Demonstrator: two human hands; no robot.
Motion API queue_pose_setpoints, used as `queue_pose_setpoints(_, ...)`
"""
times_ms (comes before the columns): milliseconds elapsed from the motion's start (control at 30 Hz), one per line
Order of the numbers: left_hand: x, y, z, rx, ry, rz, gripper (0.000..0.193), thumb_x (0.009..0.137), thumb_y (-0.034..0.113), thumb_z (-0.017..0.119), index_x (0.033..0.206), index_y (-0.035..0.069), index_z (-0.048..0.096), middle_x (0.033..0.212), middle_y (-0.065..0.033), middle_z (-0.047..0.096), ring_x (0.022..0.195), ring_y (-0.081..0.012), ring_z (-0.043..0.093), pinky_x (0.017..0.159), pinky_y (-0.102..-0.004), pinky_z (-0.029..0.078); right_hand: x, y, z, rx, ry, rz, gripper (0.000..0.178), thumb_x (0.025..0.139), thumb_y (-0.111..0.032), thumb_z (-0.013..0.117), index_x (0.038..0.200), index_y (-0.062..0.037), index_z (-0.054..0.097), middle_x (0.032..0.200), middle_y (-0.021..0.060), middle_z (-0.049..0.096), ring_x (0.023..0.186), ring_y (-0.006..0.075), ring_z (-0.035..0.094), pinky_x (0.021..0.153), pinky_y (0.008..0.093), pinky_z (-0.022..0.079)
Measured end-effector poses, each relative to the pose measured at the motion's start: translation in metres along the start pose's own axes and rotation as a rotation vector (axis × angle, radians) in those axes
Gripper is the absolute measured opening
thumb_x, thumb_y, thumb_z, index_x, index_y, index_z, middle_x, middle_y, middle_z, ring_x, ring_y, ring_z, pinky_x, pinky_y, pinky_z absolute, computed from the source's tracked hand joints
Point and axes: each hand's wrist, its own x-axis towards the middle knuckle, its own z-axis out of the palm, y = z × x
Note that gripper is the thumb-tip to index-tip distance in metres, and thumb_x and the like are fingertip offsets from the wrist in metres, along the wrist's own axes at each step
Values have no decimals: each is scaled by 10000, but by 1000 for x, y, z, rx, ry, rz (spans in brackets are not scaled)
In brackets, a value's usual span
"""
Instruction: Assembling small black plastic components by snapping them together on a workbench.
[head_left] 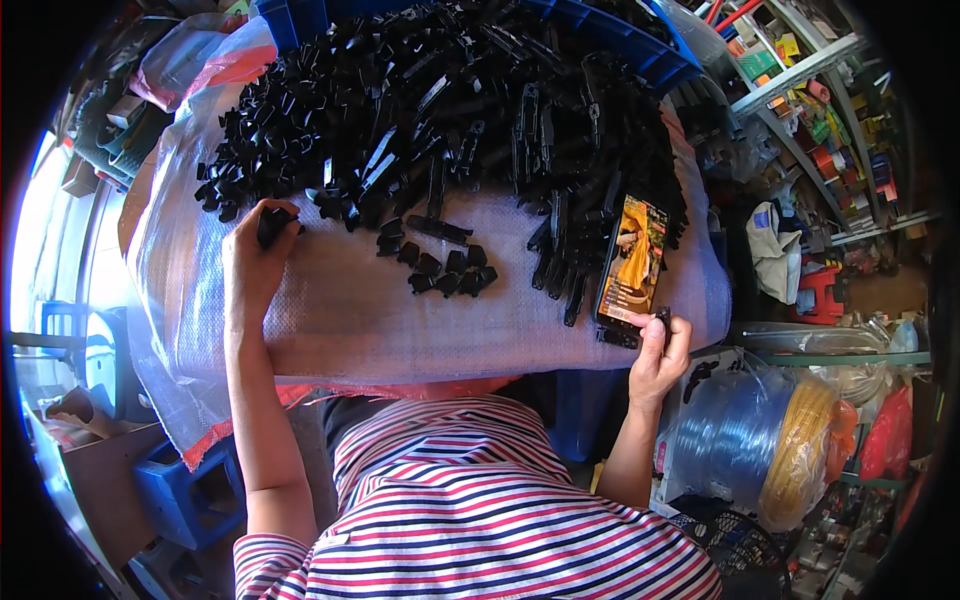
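My left hand (254, 252) is closed around a small black plastic piece (275, 226) at the left end of the pile. Over at the right, my right hand (661, 356) pinches another small black part (662, 318), its index finger stretched to the lower end of a phone (632, 262). The phone lies tilted on black parts, its lit screen showing something yellow. A large heap of black plastic parts (400, 110) covers the far half of the work surface. Between my hands, several short black pieces (450, 272) lie in a loose cluster, with long black strips (560, 255) nearer the phone.
A white woven sack (340, 335) covers the work surface. Blue crates (660, 50) stand behind the heap. On the right are metal shelves (800, 75) of goods and a wrapped spool of clear blue tubing (730, 440). A blue stool (190, 480) stands at the lower left.
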Motion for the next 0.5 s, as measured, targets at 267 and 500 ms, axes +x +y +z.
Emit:
queue_pose_setpoints(267, 1, -5, 1, -13, -5, 23, 127, 776, 99, 633, 901, 89, 611, 695, -85, 586, 599, -158, 554, 581, -278, 449, -1, -1, 2, 51, 13, 8, 201, 913, -188, 521, 865, 7, 514, 754, 82, 648, 679, 172, 607, 633, 281, 467)
queue_pose_setpoints(500, 0, -2, 0, -7, -2, 11, 128, 777, 99, 633, 903, 90, 611, 697, -85, 586, 597, -159, 557, 580, -277, 451, 0, -4, 2, 55, 24, 10, 205, 910, -188, 526, 851, 8, 513, 752, 89, 647, 684, 176, 614, 641, 279, 471)
